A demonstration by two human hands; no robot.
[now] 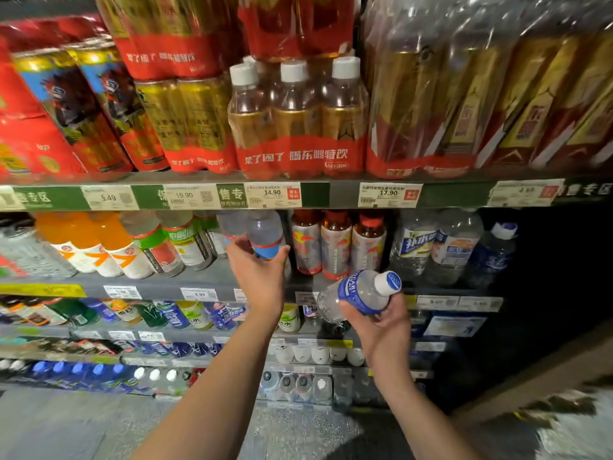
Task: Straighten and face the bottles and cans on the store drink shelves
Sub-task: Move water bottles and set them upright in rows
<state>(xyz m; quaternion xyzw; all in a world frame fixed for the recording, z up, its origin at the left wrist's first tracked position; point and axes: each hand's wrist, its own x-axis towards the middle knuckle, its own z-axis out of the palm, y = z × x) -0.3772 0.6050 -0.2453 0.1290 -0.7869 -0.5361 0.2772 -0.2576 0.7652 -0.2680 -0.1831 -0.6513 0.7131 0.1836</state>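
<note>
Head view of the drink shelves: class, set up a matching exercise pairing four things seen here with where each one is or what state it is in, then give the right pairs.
Things:
1. Blue-labelled bottle with white cap
2. Bottle with blue and red label
3. Orange drink bottles
4. Six-pack of white-capped bottles

Places or states:
A. Upper shelf, wrapped in film with a red band
B. Tilted off the shelf, held in the right hand
C. Far left of the second shelf
D. Upright on the second shelf, gripped by the left hand

Pairs: 1-B, 2-D, 3-C, 4-A
</note>
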